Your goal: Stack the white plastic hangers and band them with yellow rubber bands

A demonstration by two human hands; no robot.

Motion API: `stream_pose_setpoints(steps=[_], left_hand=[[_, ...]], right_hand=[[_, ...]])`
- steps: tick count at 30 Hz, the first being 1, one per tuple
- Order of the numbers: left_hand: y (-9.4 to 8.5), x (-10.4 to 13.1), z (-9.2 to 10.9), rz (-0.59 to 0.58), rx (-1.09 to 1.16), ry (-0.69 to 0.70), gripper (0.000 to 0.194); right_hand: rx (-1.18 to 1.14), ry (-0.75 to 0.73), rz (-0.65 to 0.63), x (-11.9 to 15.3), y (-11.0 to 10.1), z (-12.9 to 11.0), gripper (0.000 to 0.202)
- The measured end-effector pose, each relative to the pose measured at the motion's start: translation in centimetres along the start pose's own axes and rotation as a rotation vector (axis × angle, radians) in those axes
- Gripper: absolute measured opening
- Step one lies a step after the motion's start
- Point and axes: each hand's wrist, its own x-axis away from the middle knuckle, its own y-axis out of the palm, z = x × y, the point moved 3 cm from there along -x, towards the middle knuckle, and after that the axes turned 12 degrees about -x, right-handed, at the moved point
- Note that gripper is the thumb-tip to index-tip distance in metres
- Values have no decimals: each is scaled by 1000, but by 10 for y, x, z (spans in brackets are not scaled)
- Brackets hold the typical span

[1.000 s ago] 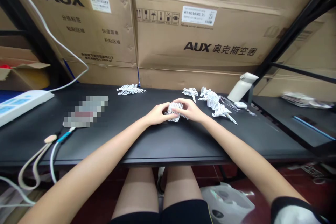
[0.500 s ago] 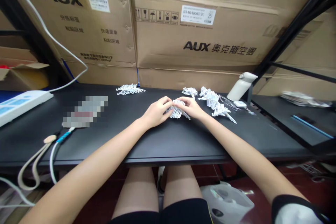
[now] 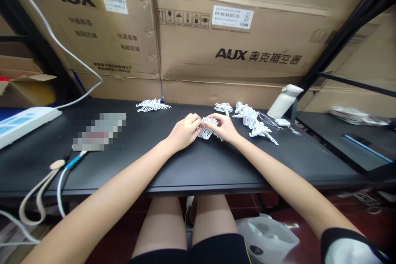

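Note:
A bundle of thin white looped strands (image 3: 208,131) lies on the black table in front of me; the frames do not show its exact kind. My left hand (image 3: 185,133) closes on its left end with thumb and fingers. From the right, my right hand (image 3: 225,128) pinches the upper right side, fingers curled over the top. The fingers cover part of the strands. Similar white bundles rest behind: one at the back left (image 3: 152,105), a small one (image 3: 223,107) just beyond my right hand, and a long row (image 3: 251,119) farther right.
A white bottle (image 3: 285,101) leans at the back right near a small white case (image 3: 282,122). To the left lie a blurred-out device (image 3: 99,132) with a cable and a white power strip (image 3: 29,123). Large cartons (image 3: 229,70) wall off the back of the black table (image 3: 204,169).
Both hands stay on the white bundle in nearly the same place, with only slight finger movement. The camera view has shifted very slightly.

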Motion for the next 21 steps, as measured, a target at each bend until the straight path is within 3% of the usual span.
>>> stream_pose_setpoints(steps=[9, 21], left_hand=[[-1, -2, 0, -60, 34, -48, 12], [-1, -1, -4, -102, 122, -15, 11]], right_hand=[[-51, 45, -5, -1, 1, 0, 36], [-186, 111, -11, -6, -2, 12, 34]])
